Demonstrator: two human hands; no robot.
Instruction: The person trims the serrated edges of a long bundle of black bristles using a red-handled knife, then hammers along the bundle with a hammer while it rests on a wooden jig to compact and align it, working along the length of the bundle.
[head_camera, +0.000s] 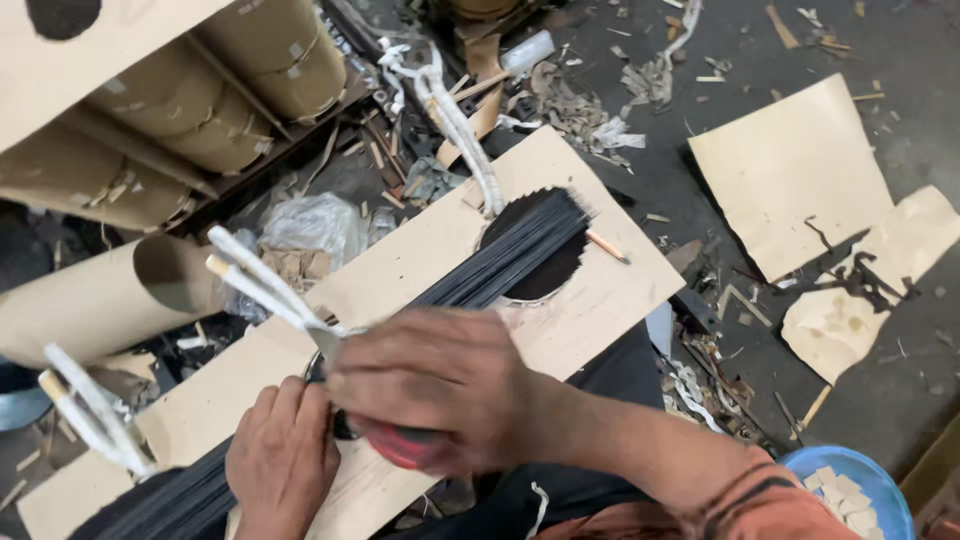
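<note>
- Under both hands, a long bundle of thin black sticks (500, 265) lies slantwise across a cardboard sheet (610, 290); its far end fans out well beyond the right hand, its near end runs out below the left hand.
- Right hand (440, 385) is curled shut over the bundle's middle, gripping a red-handled tool (405, 447) whose handle shows just beneath the palm.
- Left hand (285, 455), fingers bent and closed, presses on the bundle just beside the right hand, touching it.
- White strips (260, 285) stick out from the bundle just above the right hand's knuckles.
- Beyond the left hand, cardboard tubes (110, 300) lie apart from the sheet.
</note>
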